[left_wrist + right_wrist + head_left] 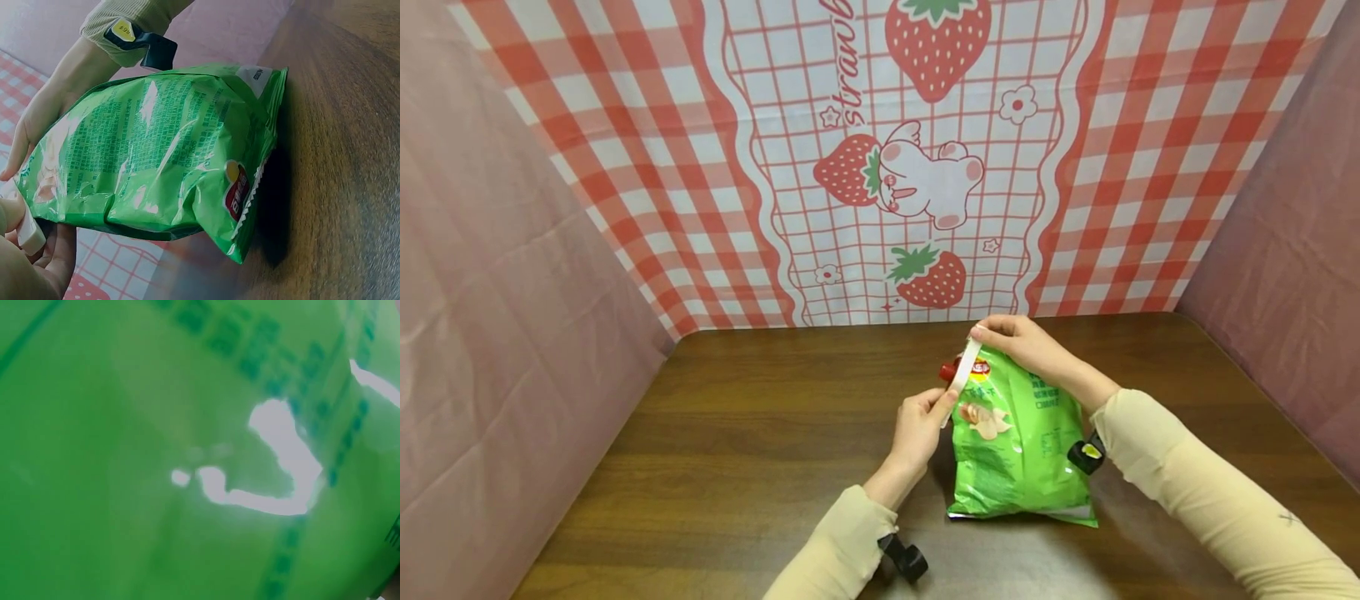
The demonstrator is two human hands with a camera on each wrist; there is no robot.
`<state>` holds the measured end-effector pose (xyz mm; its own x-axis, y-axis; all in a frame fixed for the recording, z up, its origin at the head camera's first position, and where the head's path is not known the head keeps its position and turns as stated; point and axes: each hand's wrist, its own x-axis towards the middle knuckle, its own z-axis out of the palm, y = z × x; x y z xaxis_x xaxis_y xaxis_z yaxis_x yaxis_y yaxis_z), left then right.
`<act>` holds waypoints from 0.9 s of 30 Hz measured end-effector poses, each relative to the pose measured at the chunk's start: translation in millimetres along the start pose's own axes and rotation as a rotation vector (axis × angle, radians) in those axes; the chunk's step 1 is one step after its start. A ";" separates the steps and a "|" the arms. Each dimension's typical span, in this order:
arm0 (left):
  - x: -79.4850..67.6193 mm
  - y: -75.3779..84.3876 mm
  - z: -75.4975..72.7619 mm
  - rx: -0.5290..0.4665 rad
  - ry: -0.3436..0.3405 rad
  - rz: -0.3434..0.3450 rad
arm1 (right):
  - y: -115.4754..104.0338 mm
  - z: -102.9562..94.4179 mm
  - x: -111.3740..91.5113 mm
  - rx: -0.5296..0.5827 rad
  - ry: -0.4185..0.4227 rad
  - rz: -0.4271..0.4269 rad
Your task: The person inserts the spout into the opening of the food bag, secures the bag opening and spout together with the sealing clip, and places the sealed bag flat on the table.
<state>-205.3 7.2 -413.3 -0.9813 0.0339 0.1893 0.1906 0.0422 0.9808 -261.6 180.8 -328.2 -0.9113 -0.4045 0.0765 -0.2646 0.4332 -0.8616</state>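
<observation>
A green snack bag stands on the table with its lower edge on the wood, its top gathered. Across the top runs a white sealing clip, slanting from upper right to lower left. My left hand pinches the clip's lower end between thumb and fingers. At its upper end, my right hand grips the clip and the bag's corner, thumb on the near side. In the left wrist view the clip shows beside the thumb, with the bag filling the middle. Shiny green film fills the right wrist view.
A brown wooden table lies under the bag. Behind it hangs a red-and-white strawberry cloth, with pinkish cloth walls at both sides. Black wrist cameras sit at both cuffs, the right one overlapping the bag's edge.
</observation>
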 end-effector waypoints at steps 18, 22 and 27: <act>-2.4 -2.6 5.5 0.018 0.092 0.063 | 3.2 2.5 3.9 0.133 -0.018 0.044; -3.5 -0.8 5.5 0.056 0.103 0.097 | 2.2 2.3 4.2 0.175 -0.034 0.019; -15.7 23.7 3.3 0.089 0.121 0.127 | 1.1 3.7 2.9 0.248 -0.072 0.001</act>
<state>-185.3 10.9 -393.2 -0.9442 -0.0759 0.3205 0.3089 0.1338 0.9417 -263.4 177.1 -330.7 -0.8847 -0.4638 0.0470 -0.1697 0.2265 -0.9591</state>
